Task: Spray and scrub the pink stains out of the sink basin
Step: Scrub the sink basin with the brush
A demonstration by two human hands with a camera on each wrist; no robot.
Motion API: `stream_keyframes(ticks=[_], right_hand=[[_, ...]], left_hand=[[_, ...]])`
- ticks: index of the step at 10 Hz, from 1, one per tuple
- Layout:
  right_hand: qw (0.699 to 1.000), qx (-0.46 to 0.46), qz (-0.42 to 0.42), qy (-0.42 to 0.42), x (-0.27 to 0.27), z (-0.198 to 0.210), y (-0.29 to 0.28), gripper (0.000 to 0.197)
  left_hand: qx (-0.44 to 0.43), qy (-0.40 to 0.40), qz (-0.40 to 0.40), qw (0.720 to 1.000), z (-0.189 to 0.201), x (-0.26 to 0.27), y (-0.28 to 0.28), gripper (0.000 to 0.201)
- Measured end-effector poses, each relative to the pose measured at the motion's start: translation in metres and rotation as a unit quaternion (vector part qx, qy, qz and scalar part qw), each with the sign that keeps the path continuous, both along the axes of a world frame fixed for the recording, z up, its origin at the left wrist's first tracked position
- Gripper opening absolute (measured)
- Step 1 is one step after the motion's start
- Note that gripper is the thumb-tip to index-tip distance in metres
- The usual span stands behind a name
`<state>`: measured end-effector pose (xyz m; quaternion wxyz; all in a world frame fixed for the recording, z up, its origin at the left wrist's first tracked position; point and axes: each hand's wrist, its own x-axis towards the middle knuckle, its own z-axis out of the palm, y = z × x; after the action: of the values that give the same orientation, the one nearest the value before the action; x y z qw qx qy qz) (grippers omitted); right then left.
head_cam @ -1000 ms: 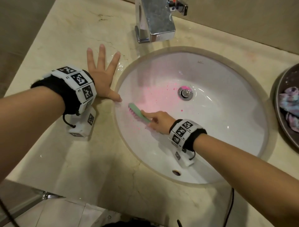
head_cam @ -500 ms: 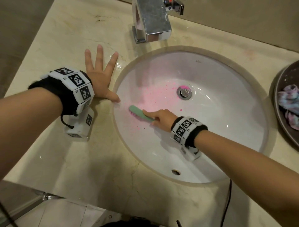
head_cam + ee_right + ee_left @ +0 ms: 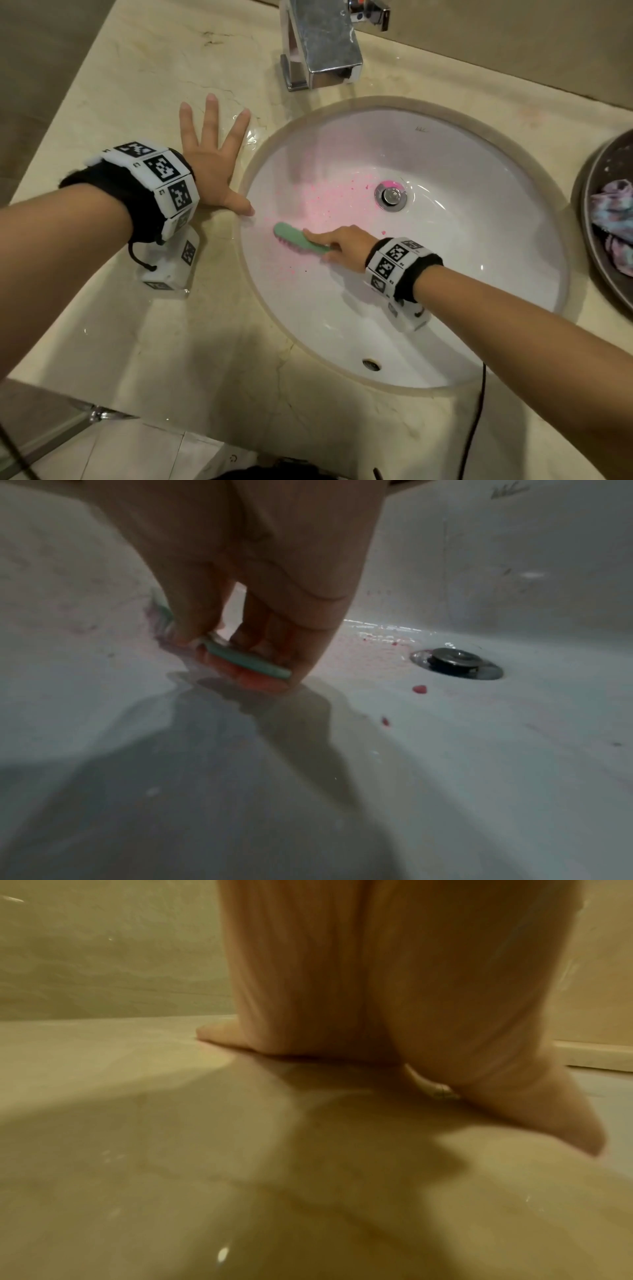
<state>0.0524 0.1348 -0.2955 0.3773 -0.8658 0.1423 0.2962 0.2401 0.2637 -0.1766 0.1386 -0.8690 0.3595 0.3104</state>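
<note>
A white oval sink basin (image 3: 479, 274) is set in a beige marble counter. Pink stains (image 3: 325, 202) spread over its left slope, with specks near the metal drain (image 3: 391, 196). My right hand (image 3: 342, 246) grips a green scrub brush (image 3: 298, 240) by its handle, bristles down on the left wall of the basin. In the right wrist view the fingers (image 3: 192, 610) curl round the brush (image 3: 246, 660), and the drain (image 3: 457, 662) lies to the right. My left hand (image 3: 215, 161) rests flat on the counter beside the rim, fingers spread, thumb at the rim; in the left wrist view the palm (image 3: 342, 988) presses the counter.
A chrome faucet (image 3: 318, 44) stands behind the basin. At the right edge a dark round bowl (image 3: 589, 212) holds a crumpled coloured cloth (image 3: 613, 222). An overflow hole (image 3: 371, 364) sits in the near wall. A black cable (image 3: 476, 428) hangs over the counter's front edge.
The brush has shifted a little along the basin's left wall in a scrubbing stroke, and pink specks are scattered wider. My left hand has stayed planted on the counter.
</note>
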Motion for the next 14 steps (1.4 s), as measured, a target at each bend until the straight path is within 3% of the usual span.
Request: stream_keyframes(ticks=[1, 2, 3, 4, 6, 7, 9, 10, 12, 14], right_hand=[[0.998, -0.004, 0.058, 0.035, -0.021, 0.002, -0.011, 0.052], [0.996, -0.064, 0.045, 0.051, -0.031, 0.005, -0.033, 0.051], [0.991, -0.122, -0.046, 0.024, -0.024, 0.004, -0.043, 0.049], [0.991, -0.103, -0.085, 0.007, -0.006, 0.001, -0.028, 0.048], [0.999, 0.004, -0.033, -0.001, -0.007, -0.002, -0.002, 0.046], [0.998, -0.027, 0.031, 0.048, -0.026, 0.004, -0.021, 0.047], [0.983, -0.138, -0.109, 0.050, -0.026, 0.008, -0.054, 0.045], [0.985, -0.116, -0.122, 0.026, -0.008, 0.006, -0.040, 0.054], [0.998, -0.045, -0.048, 0.004, 0.001, -0.001, -0.006, 0.051], [0.996, -0.069, -0.061, 0.015, -0.025, -0.002, -0.039, 0.036]], left_hand=[[0.002, -0.001, -0.004, 1.000, -0.001, 0.002, 0.000, 0.131], [0.000, -0.005, -0.006, 1.000, -0.002, 0.002, 0.001, 0.131], [0.001, -0.006, -0.003, 1.000, -0.003, 0.001, 0.001, 0.131], [0.000, -0.004, -0.003, 1.000, -0.003, 0.002, 0.001, 0.131], [-0.002, -0.002, 0.000, 1.000, -0.003, 0.002, 0.001, 0.131], [0.000, -0.004, -0.001, 1.000, -0.003, 0.001, 0.000, 0.131], [-0.002, -0.004, -0.001, 1.000, -0.002, 0.001, 0.001, 0.131], [-0.001, 0.001, 0.003, 1.000, -0.002, 0.001, 0.001, 0.132], [-0.003, -0.003, 0.000, 1.000, -0.002, 0.001, 0.000, 0.131], [-0.002, 0.001, 0.000, 1.000, 0.000, 0.000, 0.000, 0.129]])
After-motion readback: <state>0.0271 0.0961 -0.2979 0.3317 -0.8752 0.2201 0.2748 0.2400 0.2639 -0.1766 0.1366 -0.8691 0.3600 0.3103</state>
